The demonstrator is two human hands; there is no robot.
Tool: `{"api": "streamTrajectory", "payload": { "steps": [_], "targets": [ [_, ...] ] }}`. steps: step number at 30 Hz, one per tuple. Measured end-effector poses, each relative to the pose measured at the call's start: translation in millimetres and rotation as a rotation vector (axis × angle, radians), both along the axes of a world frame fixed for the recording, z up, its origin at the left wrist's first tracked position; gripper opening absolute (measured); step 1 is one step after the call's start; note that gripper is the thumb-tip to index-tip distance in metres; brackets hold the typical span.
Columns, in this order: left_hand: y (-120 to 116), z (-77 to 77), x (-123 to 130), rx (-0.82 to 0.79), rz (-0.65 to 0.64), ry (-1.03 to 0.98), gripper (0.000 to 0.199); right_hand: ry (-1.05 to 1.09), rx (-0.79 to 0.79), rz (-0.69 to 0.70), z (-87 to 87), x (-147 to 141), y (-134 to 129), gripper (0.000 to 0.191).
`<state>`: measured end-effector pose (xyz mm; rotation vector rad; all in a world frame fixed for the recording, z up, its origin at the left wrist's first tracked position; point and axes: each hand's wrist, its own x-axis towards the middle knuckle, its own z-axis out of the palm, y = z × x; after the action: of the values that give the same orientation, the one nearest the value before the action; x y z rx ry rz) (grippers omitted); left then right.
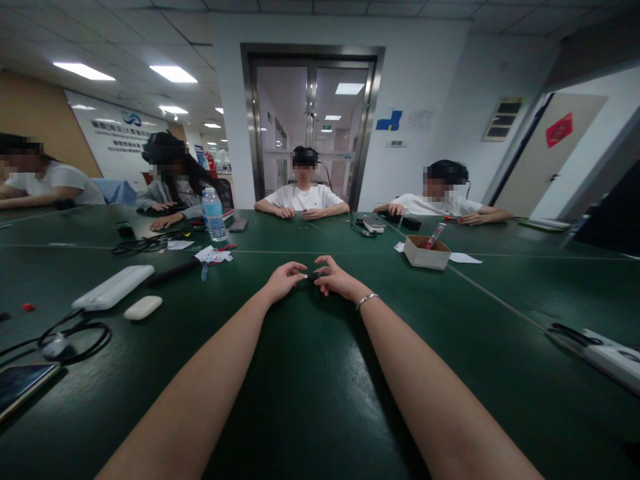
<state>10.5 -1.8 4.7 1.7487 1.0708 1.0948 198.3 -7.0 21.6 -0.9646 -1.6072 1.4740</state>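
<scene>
Fingertips of your left hand [284, 279] and right hand [336, 278] are pinched together on a small dark part [311, 275], one end each, held just above the green table [310, 400] at your 12 o'clock. Fingers curl nearly closed; thumb and forefinger do the gripping on both sides. The part is too small to identify here, possibly a clip or connector. A thin bracelet [367, 299] sits on your right wrist.

Step in hand looks like close two-handed fiddling: fitting, pressing or pulling the piece at its ends. The next move likely calls for a steady pinch and small, even force from both sides, hands kept low over the table so the piece cannot drop far.

Outward: at 10 o'clock a white oval case [143, 307] and a long white power strip [114, 287]; black cable [75, 340] and a phone [23, 385] at 9. A water bottle [215, 215] at 11, an open cardboard box [426, 252] at 1, another white strip [610, 357] at 3.

Other people sit around the far side, hands on the table. Office room, glass double door [313, 123] at 12, ceiling panel lights.
</scene>
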Motion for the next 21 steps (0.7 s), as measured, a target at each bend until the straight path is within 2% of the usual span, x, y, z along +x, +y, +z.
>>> {"api": "streamTrajectory", "payload": {
  "steps": [2, 5, 8, 12, 21],
  "targets": [
    [0.1, -0.2, -0.1, 0.003, -0.002, -0.004, 0.028, 0.009, -0.012, 0.005, -0.2, 0.2, 0.0, 0.048],
    [0.4, -0.4, -0.2, 0.007, -0.005, 0.0, 0.029, -0.005, -0.011, 0.005, 0.0, 0.4, -0.4, 0.041],
    [0.4, -0.1, 0.2, 0.0, 0.011, 0.019, 0.029, 0.004, -0.002, 0.011, 0.0, 0.2, -0.5, 0.048],
    [-0.1, 0.6, 0.6, 0.001, 0.009, 0.019, 0.029, -0.011, -0.017, 0.002, -0.4, 0.0, 0.3, 0.04],
    [0.6, -0.2, -0.4, 0.015, 0.009, 0.035, 0.029, 0.01, -0.061, 0.019, 1.0, 0.9, -1.1, 0.043]
  ]
}}
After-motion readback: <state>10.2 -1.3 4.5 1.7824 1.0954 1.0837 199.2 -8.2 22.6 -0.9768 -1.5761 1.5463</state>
